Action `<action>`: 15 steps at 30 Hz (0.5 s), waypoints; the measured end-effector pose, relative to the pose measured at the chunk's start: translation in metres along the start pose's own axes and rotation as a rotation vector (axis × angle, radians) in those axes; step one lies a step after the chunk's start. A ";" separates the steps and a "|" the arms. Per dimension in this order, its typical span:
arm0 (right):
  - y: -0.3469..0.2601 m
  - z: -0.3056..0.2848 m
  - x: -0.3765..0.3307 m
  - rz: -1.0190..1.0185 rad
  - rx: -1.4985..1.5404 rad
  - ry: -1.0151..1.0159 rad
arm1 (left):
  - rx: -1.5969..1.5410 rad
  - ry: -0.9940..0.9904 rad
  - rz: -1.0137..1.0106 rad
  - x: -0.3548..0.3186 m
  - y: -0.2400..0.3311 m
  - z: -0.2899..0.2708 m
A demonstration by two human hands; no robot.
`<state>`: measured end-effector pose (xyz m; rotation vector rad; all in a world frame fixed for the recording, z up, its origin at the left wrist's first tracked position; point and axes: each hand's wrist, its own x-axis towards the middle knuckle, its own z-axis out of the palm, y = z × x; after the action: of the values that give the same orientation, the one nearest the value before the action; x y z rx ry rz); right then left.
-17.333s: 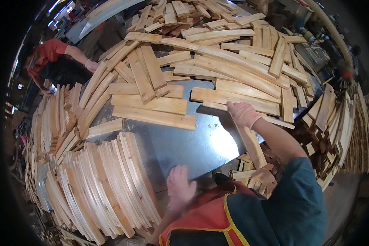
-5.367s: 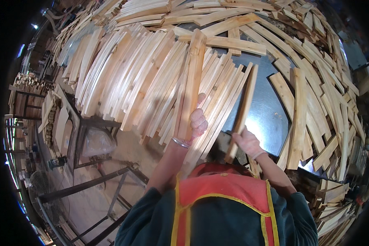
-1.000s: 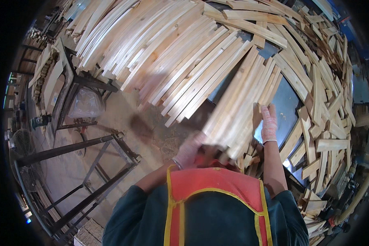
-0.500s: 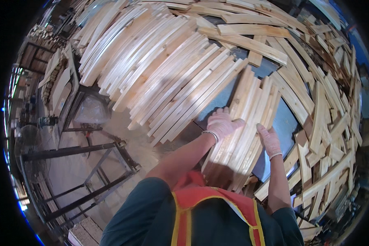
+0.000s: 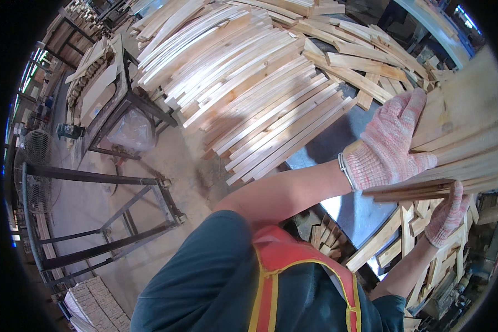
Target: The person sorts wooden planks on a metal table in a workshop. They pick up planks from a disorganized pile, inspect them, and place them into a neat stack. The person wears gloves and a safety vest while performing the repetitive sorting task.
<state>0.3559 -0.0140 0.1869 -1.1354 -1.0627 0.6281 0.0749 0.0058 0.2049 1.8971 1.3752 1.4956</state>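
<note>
A bundle of pale wooden slats (image 5: 467, 124) is raised at the right, close to the camera, between my two gloved hands. My left hand (image 5: 390, 144), in a pink and white knit glove, presses on the near side of the bundle with the thumb apart from the fingers. Lower down, my right hand (image 5: 447, 217), gloved alike, grips the bundle's lower edge with its thumb up. The far end of the bundle runs out of the picture. Left of the bundle, long wooden strips (image 5: 260, 105) lie side by side in a wide layer on a blue-grey tabletop (image 5: 337, 133).
Loose boards (image 5: 365, 63) lie criss-cross behind the strips, with more cut pieces (image 5: 420, 218) below my right hand. A dark metal frame (image 5: 102, 221) stands on the floor at the left, near a fan (image 5: 37, 149) and a bench (image 5: 113, 108) with wood on it.
Both hands have lifted the slats off the tabletop and carried them to the right, tilting them up toward the camera. My view has shifted with the movement.
</note>
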 end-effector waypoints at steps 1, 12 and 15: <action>-0.002 -0.006 -0.004 0.008 -0.019 -0.053 | -0.026 0.015 0.050 -0.003 -0.009 0.000; 0.141 0.020 -0.195 0.324 -0.744 -0.555 | 0.910 -0.794 0.150 -0.120 -0.159 -0.062; 0.161 0.061 -0.210 0.273 -1.043 -0.785 | 1.193 -0.938 0.331 -0.131 -0.196 -0.073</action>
<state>0.2330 -0.1123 -0.0343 -2.0315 -2.0537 0.7766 -0.0759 -0.0341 0.0137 2.9425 1.5369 -0.4785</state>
